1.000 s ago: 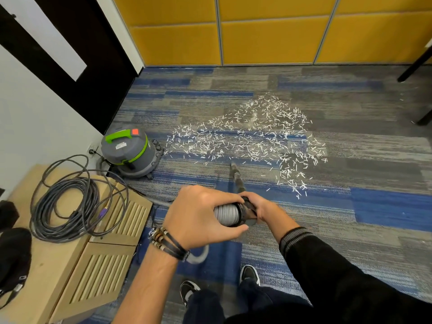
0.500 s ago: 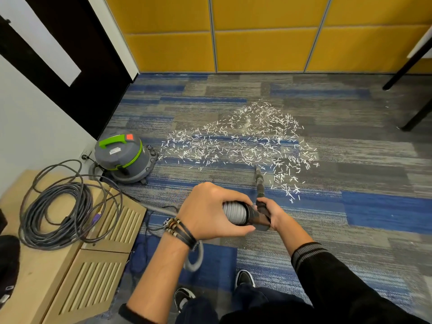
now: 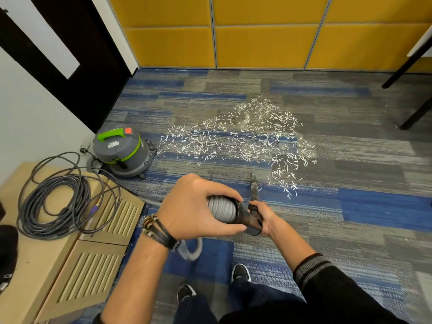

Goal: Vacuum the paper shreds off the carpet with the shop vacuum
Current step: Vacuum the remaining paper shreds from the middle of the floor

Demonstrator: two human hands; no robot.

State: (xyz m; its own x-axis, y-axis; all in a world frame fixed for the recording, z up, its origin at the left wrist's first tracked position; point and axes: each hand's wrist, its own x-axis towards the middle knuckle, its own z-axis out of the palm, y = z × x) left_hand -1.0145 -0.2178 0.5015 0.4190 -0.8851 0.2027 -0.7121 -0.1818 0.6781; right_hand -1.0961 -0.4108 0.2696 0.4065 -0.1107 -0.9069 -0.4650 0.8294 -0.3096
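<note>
Floor is striped blue-and-grey carpet, bounded at the far side by yellow wall panels and at the left by a white wall and a dark door. At far left, a low wooden louvred cabinet carries a loose coil of grey cable. Just beyond it, near the wall, the grey-and-green shop vacuum stands upright on the carpet. White paper shreds lie scattered in a broad patch from just beside the vacuum across the centre of the floor. Black table legs stand at far right. Left grip, bracelets at the wrist, is closed over the ribbed grey hose, fingers on top and thumb beneath. Right grip, just beside it, is curled round the black tube end where the hose joins. The nozzle angles down and forward, its tip at the carpet on the near edge of the shreds.
</note>
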